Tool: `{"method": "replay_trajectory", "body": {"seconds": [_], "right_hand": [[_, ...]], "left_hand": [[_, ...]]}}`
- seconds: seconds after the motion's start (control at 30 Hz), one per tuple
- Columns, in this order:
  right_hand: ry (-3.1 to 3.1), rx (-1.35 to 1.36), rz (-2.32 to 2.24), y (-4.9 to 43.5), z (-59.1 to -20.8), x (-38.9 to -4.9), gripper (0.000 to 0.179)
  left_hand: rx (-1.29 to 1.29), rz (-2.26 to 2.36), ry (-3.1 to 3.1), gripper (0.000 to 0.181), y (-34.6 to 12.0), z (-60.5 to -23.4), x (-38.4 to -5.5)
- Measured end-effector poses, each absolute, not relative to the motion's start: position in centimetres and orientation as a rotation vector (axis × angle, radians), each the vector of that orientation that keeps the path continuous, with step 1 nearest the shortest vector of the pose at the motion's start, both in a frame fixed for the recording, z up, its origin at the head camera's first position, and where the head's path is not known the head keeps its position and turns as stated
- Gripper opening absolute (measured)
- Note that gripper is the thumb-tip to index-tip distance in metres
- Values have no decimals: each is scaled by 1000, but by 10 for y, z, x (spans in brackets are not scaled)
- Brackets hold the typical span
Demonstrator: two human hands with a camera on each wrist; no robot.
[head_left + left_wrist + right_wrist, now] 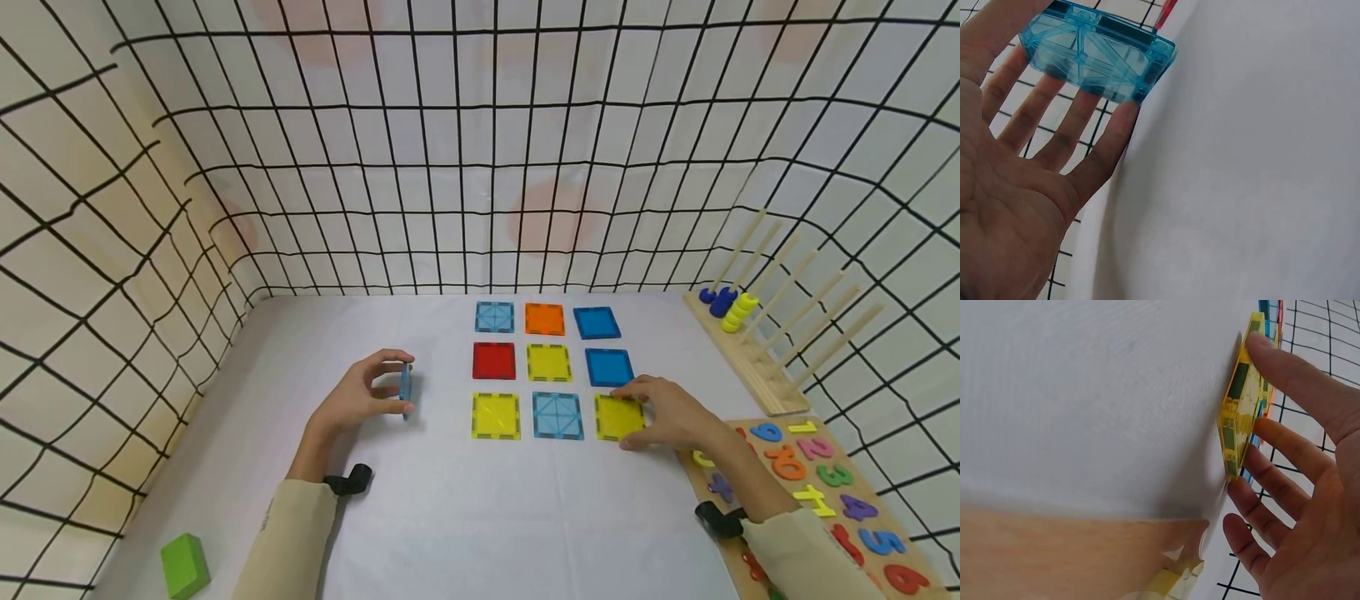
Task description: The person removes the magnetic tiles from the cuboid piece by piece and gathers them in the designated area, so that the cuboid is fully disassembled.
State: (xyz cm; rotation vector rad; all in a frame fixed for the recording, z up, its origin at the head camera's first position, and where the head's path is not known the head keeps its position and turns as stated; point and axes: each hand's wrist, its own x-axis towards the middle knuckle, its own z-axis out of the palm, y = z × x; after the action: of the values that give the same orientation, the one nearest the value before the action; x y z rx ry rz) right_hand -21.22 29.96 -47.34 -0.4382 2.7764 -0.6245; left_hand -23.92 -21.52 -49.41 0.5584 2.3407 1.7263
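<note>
My left hand (360, 392) holds a light blue magnetic tile (1094, 50) on edge, thumb on one side and fingertips on the other, to the left of the laid-out tiles. Over the table's right half my right hand (671, 414) grips a yellow magnetic tile (617, 418) across its edges, with thumb at the near edge and index finger at the far edge. That yellow tile lies at the near right corner of three rows of square tiles. Beside it are a light blue tile (557, 416) and a blue tile (609, 367).
Other tiles lie in the rows, among them a red one (493, 361) and an orange one (543, 318). A wooden peg rack (750, 354) and a number board (817, 483) stand at the right. A green block (183, 565) sits front left. Black wire mesh (480, 167) surrounds the table.
</note>
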Motion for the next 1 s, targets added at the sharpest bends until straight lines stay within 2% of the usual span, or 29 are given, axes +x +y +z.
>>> {"method": "replay_trajectory", "body": {"seconds": [0.53,1.0], "right_hand": [[2754,-431,-640,295,-467,-213,70],[2742,-436,-676,297,-470,-216,69]], "left_hand": [[673,1695,2406,79,-157,-473,-228],[722,1736,2266,82,-110,-469,-193]]}}
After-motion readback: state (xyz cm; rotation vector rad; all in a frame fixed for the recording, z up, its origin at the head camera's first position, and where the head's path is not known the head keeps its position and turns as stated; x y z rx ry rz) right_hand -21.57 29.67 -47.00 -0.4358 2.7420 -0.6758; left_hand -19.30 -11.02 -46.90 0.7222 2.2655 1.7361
